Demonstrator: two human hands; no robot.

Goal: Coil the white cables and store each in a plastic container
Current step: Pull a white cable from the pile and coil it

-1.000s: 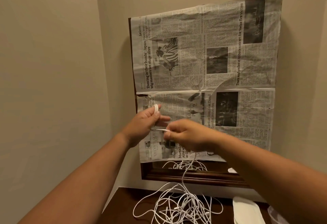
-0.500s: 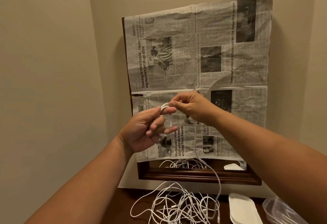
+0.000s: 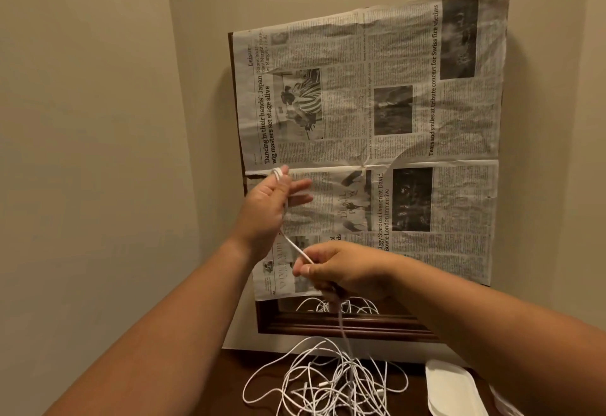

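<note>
Newspaper (image 3: 393,120) takes up most of your view, spread flat from the centre out toward 2 o'clock and hanging over a dark wooden frame (image 3: 344,325). The frame's bottom rail shows at the paper's 6 o'clock. Beige wall (image 3: 98,120) fills everything from 8 to 11 o'clock. Between paper and rail, a narrow strip shows more white loops.

At 6 o'clock, on the dark table (image 3: 239,369), lies the tangle of white cables (image 3: 328,383), loose and overlapping, with small plugs showing among the strands. At 5 o'clock of that tangle a white lid (image 3: 449,389) rests flat on the table, just beside the outermost loops.

Both your forearms reach up from the bottom corners. Your left hand (image 3: 265,209) is raised just left of centre, in front of the newspaper's fold, its long fingers spread straight toward 3 o'clock. Your right hand (image 3: 344,271) sits at its 5 o'clock, lower, fingers curled and pinching the white cable (image 3: 296,250).

That cable runs taut from the right hand's pinch up toward 11 o'clock, along the left palm. It ends in a few small loops (image 3: 277,173) held between your left thumb and forefinger. Below the right hand the same cable drops, blurred, to the tangle at 6 o'clock.
</note>
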